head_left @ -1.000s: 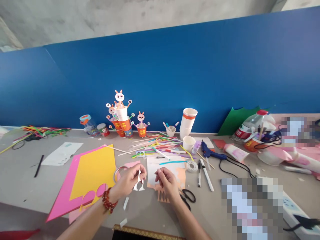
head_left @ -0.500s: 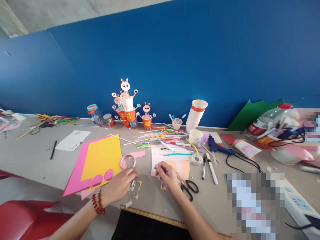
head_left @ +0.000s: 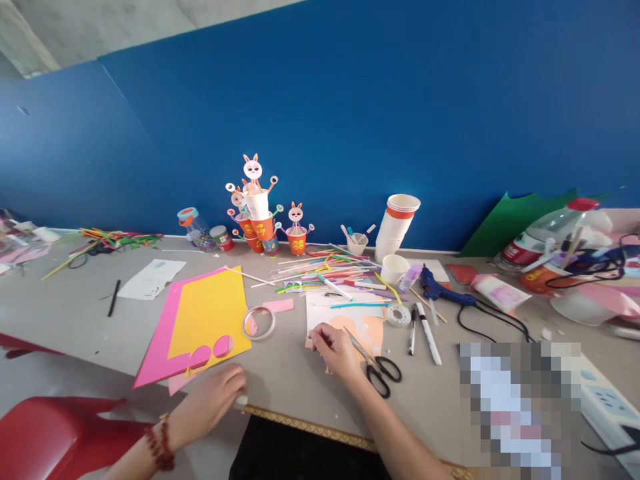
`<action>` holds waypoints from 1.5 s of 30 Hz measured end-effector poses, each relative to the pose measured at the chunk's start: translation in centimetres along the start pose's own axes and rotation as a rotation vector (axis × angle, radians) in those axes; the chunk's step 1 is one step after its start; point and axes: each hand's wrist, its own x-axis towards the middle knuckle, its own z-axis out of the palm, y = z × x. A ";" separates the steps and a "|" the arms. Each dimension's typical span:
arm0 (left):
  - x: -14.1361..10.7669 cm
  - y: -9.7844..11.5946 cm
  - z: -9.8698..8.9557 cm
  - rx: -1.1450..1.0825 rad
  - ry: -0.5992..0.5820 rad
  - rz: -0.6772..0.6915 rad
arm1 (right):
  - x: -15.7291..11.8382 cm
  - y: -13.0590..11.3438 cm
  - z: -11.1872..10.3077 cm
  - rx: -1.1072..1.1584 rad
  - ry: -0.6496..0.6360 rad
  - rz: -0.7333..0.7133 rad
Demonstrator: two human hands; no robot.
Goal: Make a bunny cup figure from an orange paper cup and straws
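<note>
My left hand is at the table's front edge, its fingers bent down and slightly blurred. A small white scrap lies by its fingertips; whether the hand holds anything is hidden. My right hand rests over pieces of peach paper, thumb and fingers pinched together. What sits in that pinch is too small to make out. Black-handled scissors lie just right of this hand, blades across the peach paper. Between the hands and farther back lies a roll of tape.
Yellow and pink sheets lie at left. Behind are coloured sticks, decorated cups and a stack of paper cups. A blue glue gun with its cord and markers lie at right.
My left hand has moved left and toward the table edge. The green-and-white cut scrap beneath it is out of sight. The right hand stays almost in place, still pinched.
</note>
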 end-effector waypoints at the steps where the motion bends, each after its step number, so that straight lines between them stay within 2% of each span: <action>1: -1.0 -0.5 -0.8 0.007 -0.093 -0.046 | 0.0 0.0 0.0 -0.012 -0.007 -0.003; 3: -2.7 -1.1 -2.7 0.053 -0.264 -0.122 | 0.0 -0.1 0.0 -0.039 -0.019 -0.011; 4: -3.1 -1.0 -3.4 0.082 -0.283 -0.164 | 0.0 -0.1 0.0 -0.053 -0.026 -0.017; 6: -2.6 0.0 -4.1 0.094 -0.149 -0.153 | -0.1 -0.2 0.0 -0.082 -0.040 -0.033; 9: 0.9 2.5 -2.8 0.080 0.060 -0.041 | 0.0 -0.3 0.0 -0.127 -0.053 -0.066; 12: 4.7 4.3 -0.4 0.128 0.083 0.149 | 0.1 -0.3 -0.2 -0.170 -0.039 -0.087; 14: 5.6 4.4 0.6 0.181 0.099 0.220 | 0.2 -0.2 -0.4 -0.195 -0.015 -0.084; 17: 3.8 3.3 0.6 0.216 0.100 0.209 | 0.3 -0.1 -0.5 -0.215 0.009 -0.071; 19: 1.1 2.3 -0.2 0.259 0.052 0.066 | 0.2 -0.1 -0.4 -0.216 -0.002 -0.067; 21: -1.3 1.7 -1.2 0.354 -0.050 -0.170 | 0.1 -0.2 -0.1 -0.216 -0.021 -0.070; 23: -2.5 1.7 -1.9 0.301 -0.133 -0.199 | 0.1 -0.2 0.1 -0.223 -0.031 -0.081; 24: -2.4 2.0 -2.2 0.249 -0.139 -0.190 | 0.0 -0.3 0.2 -0.229 -0.034 -0.089; 26: -0.7 2.9 -2.5 0.161 -0.080 -0.166 | -0.1 -0.5 0.2 -0.239 -0.039 -0.104; 28: 2.4 4.5 -2.6 0.128 0.010 -0.120 | -0.3 -0.8 0.2 -0.239 -0.039 -0.123; 30: 6.2 6.4 -2.5 0.075 0.054 -0.013 | -0.6 -1.3 0.2 -0.187 -0.067 -0.190; 32: 9.8 8.5 -2.2 -0.002 0.110 0.129 | -1.1 -2.0 0.0 -0.133 -0.125 -0.321; 34: 12.8 10.3 -1.9 -0.062 0.032 0.310 | -1.5 -2.9 -0.5 -0.140 -0.157 -0.422; 37: 15.9 11.9 -2.2 -0.248 -0.066 0.458 | -1.8 -4.3 -2.0 -0.241 -0.074 -0.397; 39: 17.5 11.9 -3.3 -0.487 -0.081 0.447 | -1.8 -4.9 -3.3 -0.321 0.008 -0.376; 42: 19.2 10.5 -5.4 -0.830 0.019 0.267 | -1.5 -4.6 -4.6 -0.330 0.120 -0.282; 43: 19.5 9.9 -6.0 -0.916 0.138 0.193 | -1.5 -4.2 -4.7 -0.313 0.144 -0.229; 45: 19.4 9.2 -6.6 -0.913 0.496 0.082 | -1.7 -3.4 -4.3 -0.314 0.155 -0.162</action>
